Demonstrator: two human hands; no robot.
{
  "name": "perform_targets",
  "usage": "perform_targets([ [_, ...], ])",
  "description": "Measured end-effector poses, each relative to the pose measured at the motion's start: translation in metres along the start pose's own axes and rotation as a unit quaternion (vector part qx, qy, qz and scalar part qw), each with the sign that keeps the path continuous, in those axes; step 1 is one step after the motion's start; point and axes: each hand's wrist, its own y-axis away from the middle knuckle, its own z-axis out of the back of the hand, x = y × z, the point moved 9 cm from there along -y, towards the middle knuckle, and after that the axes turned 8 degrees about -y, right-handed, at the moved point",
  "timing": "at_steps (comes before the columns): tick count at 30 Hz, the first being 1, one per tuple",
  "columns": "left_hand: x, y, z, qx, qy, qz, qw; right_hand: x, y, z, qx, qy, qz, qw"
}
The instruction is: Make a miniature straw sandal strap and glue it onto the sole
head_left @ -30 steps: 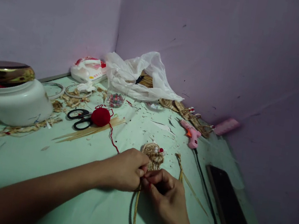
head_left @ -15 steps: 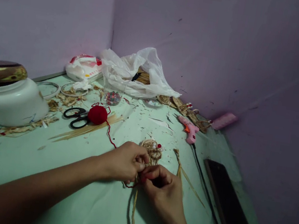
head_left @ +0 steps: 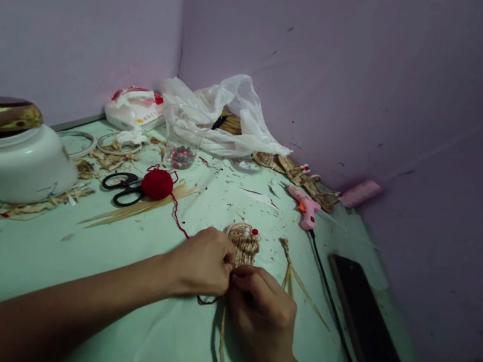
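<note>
From the round ball of red yarn (head_left: 157,184) on the table (head_left: 51,249), slack seems useful, with the left hand's (head_left: 205,261) closed grip steadying the lower end of the ribbed tan straw piece with beads (head_left: 244,247) between both hands, and the right hand's (head_left: 265,307) narrow pinch, contents hidden, pulling gently and evenly.

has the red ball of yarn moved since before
No. Against the black-handled scissors, the red ball of yarn sits in the same place, just right of the handles; only the view shifted.
</note>
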Motion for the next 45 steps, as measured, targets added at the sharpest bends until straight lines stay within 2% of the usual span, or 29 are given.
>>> perform_targets([
  [4, 0.002, 0.000, 0.000, 0.000, 0.060, 0.006, 0.998, 0.003, 0.001, 0.003, -0.026, 0.007, 0.029, 0.999],
  [7, 0.002, -0.001, -0.006, 0.040, 0.119, -0.004, 0.992, 0.004, 0.003, 0.003, -0.037, 0.019, 0.042, 0.998],
  [11, 0.005, -0.001, -0.007, 0.054, 0.098, -0.011, 0.994, 0.004, 0.005, 0.003, -0.043, 0.039, 0.052, 0.997],
  [19, -0.008, 0.004, 0.001, 0.013, -0.019, -0.085, 0.996, 0.007, 0.003, 0.006, -0.054, 0.050, 0.046, 0.996],
  [23, -0.018, 0.011, 0.001, -0.008, -0.120, -0.100, 0.988, 0.005, 0.001, 0.005, -0.048, 0.049, 0.018, 0.998],
  [26, -0.021, 0.014, 0.000, -0.018, -0.157, -0.107, 0.982, 0.004, 0.001, 0.004, -0.042, 0.040, 0.010, 0.998],
  [36, -0.019, 0.021, 0.008, -0.053, -0.157, -0.101, 0.981, 0.001, 0.001, 0.007, -0.052, 0.006, -0.017, 0.999],
  [41, -0.007, 0.018, 0.026, -0.093, -0.186, -0.054, 0.977, -0.004, 0.003, 0.014, -0.083, -0.012, -0.034, 0.996],
  [45, -0.013, 0.015, 0.037, -0.130, -0.085, -0.054, 0.986, -0.004, 0.002, 0.011, -0.083, -0.017, -0.038, 0.996],
])
